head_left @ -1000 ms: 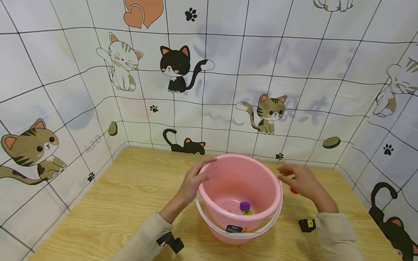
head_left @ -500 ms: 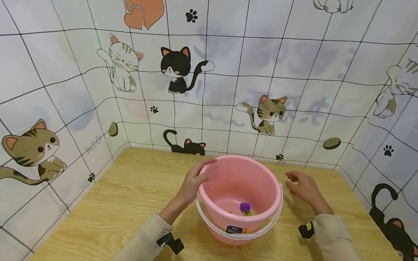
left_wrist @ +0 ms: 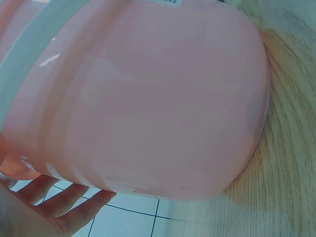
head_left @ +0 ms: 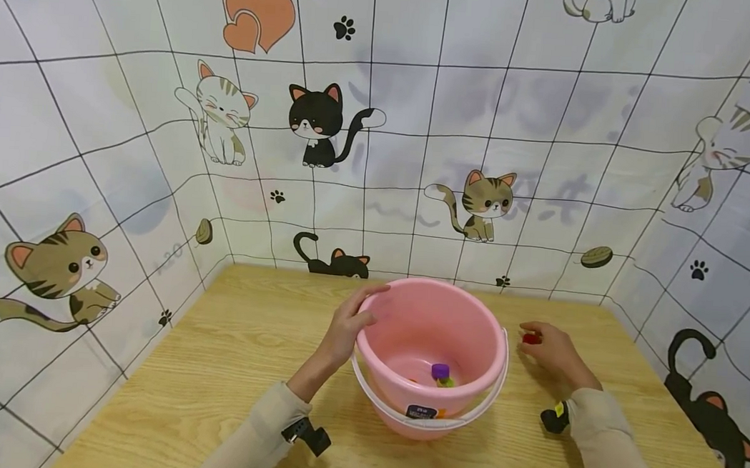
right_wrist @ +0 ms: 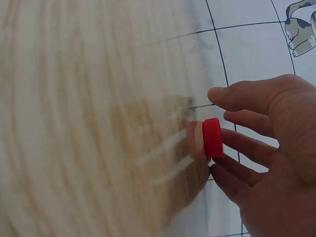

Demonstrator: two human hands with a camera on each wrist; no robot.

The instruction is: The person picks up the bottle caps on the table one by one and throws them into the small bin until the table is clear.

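A pink bucket stands on the wooden table, its white handle hanging down at the front. My left hand grips the bucket's left rim, thumb inside and fingers along the outer wall. Right of the bucket, my right hand reaches around a small red bottle cap on the table. In the right wrist view, a gap shows between the thumb and the cap, with the other fingers behind and beside it. Inside the bucket lie a purple cap and a yellow-green piece.
The light wooden table runs back to a wall covering printed with cats and grid lines. This covering also encloses the left and right sides. A black wrist camera sits on the right cuff, another on the left.
My right hand has moved away from the bucket's right rim, then lowered around the red bottle cap. The left hand and the bucket have stayed in place.
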